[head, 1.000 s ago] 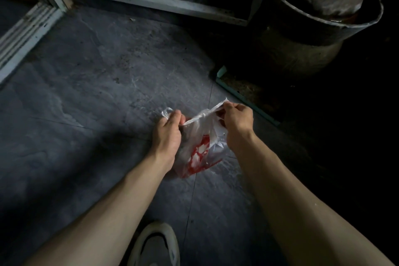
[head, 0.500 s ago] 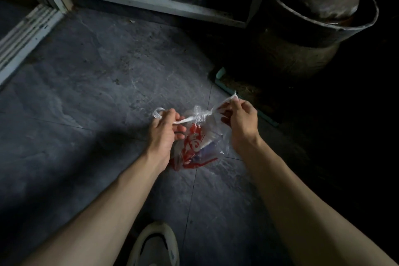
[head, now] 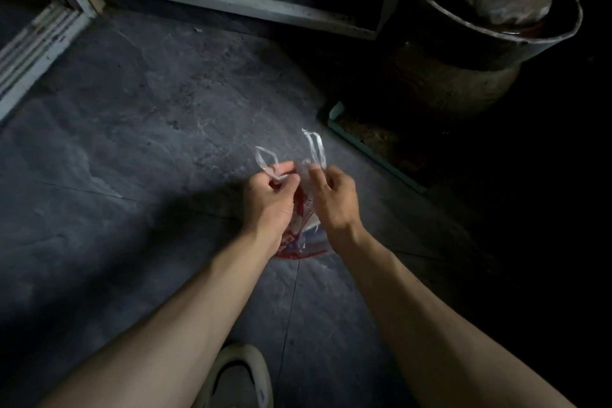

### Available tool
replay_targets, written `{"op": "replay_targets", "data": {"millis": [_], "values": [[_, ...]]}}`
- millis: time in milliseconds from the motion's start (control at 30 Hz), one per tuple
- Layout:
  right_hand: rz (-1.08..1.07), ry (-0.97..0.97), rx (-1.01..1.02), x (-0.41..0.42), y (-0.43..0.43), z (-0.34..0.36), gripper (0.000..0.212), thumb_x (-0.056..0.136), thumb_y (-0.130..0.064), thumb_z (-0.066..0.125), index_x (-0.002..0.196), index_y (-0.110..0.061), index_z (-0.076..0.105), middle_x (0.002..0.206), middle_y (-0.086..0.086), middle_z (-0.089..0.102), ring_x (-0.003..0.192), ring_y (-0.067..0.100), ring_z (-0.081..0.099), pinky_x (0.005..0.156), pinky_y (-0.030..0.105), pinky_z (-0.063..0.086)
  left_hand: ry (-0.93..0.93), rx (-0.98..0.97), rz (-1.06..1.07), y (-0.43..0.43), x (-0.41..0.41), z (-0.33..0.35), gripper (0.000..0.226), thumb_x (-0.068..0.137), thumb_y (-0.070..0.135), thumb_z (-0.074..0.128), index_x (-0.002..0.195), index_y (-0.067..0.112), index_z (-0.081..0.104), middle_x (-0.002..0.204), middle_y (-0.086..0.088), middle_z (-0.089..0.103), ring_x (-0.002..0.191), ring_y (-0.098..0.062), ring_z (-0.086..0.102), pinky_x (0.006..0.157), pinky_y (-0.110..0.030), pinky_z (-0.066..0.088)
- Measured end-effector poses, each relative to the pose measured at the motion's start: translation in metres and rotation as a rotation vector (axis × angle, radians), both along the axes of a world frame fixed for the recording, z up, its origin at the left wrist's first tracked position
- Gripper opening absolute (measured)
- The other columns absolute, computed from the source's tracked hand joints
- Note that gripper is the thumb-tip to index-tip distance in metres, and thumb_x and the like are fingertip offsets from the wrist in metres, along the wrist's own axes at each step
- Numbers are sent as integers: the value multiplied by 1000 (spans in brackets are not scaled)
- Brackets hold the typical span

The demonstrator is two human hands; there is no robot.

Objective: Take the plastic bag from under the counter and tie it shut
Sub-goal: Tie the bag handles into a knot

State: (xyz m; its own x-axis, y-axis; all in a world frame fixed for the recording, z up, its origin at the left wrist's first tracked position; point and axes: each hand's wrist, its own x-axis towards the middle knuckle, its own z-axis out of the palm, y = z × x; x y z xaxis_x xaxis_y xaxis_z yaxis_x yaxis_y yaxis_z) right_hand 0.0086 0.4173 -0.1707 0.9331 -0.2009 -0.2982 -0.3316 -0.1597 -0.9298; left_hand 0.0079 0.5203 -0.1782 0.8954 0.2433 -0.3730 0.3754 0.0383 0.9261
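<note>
A clear plastic bag (head: 306, 235) with red print hangs between my two hands above the grey floor. My left hand (head: 270, 200) pinches one handle loop, which sticks up to the left of my fingers. My right hand (head: 334, 200) grips the other handle loop, which stands up above my fingertips. The hands are close together, almost touching, and they hide the bag's neck. Only the bag's lower part shows below my wrists.
The open under-counter shelf (head: 231, 2) with dark clutter lies at the top. A big dark bucket (head: 490, 33) stands at the top right on a dim mat (head: 374, 146). A door track (head: 36, 53) runs along the left. My shoe (head: 238, 378) is at the bottom.
My hands have come together from being spread apart. The handle ends, pulled taut sideways before, now stand up as loose loops above my fingers.
</note>
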Motion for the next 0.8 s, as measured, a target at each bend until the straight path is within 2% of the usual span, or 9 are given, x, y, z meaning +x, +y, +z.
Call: {"op": "replay_targets", "data": {"millis": [67,133,233,300,400,467,567,667,800], "values": [[-81,-23,102,0,2,2,27,102,-28,51,88,-14,70,78,0,68,74,17,65,68,35,55,7,-67,55,0,1,1,12,93,25,68,97,17,76,81,4,78,78,-11,74,73,-28,59],[-179,-56,188,2,4,3,27,102,-19,51,83,-12,69,74,0,64,73,16,59,68,36,50,12,-169,72,1,1,3,19,95,29,64,84,18,74,65,6,70,62,-7,67,66,-32,55],[-242,-67,276,4,3,4,29,102,-15,49,80,-11,67,76,3,63,76,19,57,74,39,49,6,-315,89,1,1,8,32,102,33,53,77,20,67,64,5,68,55,-4,62,60,-28,53],[-250,-68,300,5,4,3,34,103,-15,47,73,-15,64,67,0,57,67,16,51,68,36,45,-7,-359,115,2,1,11,35,103,32,50,73,20,59,70,3,68,55,-5,59,59,-25,52],[-270,-41,279,6,5,3,37,103,-17,46,70,-17,61,59,-5,51,58,9,45,59,28,40,12,-385,132,4,3,15,39,105,33,44,68,21,52,74,2,70,55,-8,53,61,-26,44],[-277,1,228,6,4,2,37,104,-19,46,70,-15,61,59,-4,50,55,7,44,56,27,40,56,-446,104,8,5,16,44,106,36,38,65,23,48,72,2,69,56,-9,48,64,-28,38],[-276,70,95,6,2,0,37,102,-22,47,70,-15,63,62,-2,55,58,12,49,60,35,42,100,-471,65,10,5,14,46,106,38,33,63,26,42,60,5,56,51,-10,39,59,-30,30],[-302,107,26,5,3,-4,36,100,-23,47,69,-17,63,64,0,59,61,15,53,63,33,44,116,-391,67,7,4,10,48,106,35,33,59,26,36,48,9,38,47,-9,28,55,-30,23],[-374,166,-4,4,0,-8,37,99,-20,48,66,-18,64,68,1,63,63,17,56,63,33,45,146,-375,126,8,4,6,49,106,31,34,57,25,33,46,9,33,46,-9,25,53,-28,21]]}}
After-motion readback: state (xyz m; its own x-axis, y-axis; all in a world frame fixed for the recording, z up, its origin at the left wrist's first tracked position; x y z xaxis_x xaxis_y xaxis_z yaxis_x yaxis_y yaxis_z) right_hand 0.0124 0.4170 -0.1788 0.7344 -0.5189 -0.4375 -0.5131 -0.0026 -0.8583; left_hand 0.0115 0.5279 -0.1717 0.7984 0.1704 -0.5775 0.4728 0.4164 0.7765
